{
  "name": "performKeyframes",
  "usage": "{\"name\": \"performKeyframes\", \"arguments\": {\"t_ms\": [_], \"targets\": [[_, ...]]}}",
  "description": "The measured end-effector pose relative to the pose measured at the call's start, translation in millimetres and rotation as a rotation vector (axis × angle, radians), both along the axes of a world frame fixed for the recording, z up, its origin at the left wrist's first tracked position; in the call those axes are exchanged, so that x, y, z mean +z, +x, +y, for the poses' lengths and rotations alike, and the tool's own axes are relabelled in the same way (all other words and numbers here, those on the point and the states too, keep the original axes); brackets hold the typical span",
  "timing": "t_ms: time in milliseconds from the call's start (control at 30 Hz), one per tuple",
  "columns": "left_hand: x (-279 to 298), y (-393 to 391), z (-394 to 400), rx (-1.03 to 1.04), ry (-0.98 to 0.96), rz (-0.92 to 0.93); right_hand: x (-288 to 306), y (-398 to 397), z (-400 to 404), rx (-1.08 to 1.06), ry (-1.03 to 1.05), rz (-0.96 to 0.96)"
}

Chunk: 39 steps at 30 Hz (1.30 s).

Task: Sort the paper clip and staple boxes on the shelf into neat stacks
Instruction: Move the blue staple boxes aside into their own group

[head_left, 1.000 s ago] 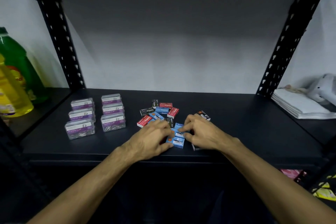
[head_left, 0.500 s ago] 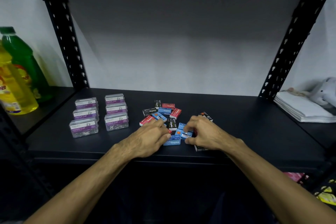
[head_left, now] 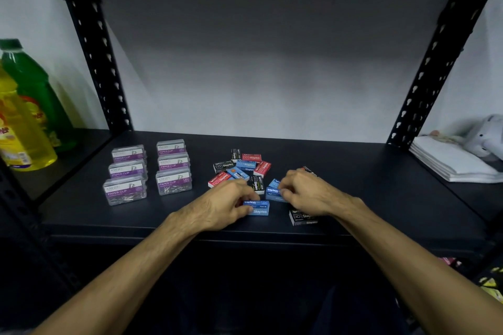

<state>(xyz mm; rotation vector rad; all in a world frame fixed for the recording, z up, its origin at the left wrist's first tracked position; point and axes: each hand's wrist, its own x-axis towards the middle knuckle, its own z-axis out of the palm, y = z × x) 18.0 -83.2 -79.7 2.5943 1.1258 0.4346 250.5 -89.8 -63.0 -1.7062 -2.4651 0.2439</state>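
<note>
While left hand pinches blue staple stack and right hand grips another blue box, blue sorting underway. Loose staple boxes beyond hands; paper clip boxes stacked left. Next: set box squarely atop stack.

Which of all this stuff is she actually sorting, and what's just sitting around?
Being sorted: paper clip boxes, loose staple boxes, blue staple stack, black staple stack.
Just sitting there: green bottle, yellow bottle, folded white cloths.

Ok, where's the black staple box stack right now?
Head view: the black staple box stack sits near the shelf's front edge, right of centre, partly under the right hand.
</note>
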Motion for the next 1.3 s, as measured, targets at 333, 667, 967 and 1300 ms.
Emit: {"name": "performKeyframes", "arguments": {"t_ms": [333,667,967,1300], "targets": [[4,6,-3,0.029,-0.004,0.029,-3,2,2,0.023,0.045,0.019],[11,15,-2,0.013,-0.091,0.013,-5,2,-1,-0.017,0.126,0.12],[38,59,29,0.059,-0.126,-0.084,16,58,5,-0.229,0.099,0.222],[29,194,72,0.099,-0.152,-0.148,9,186,4,-0.486,0.059,0.086]]}}
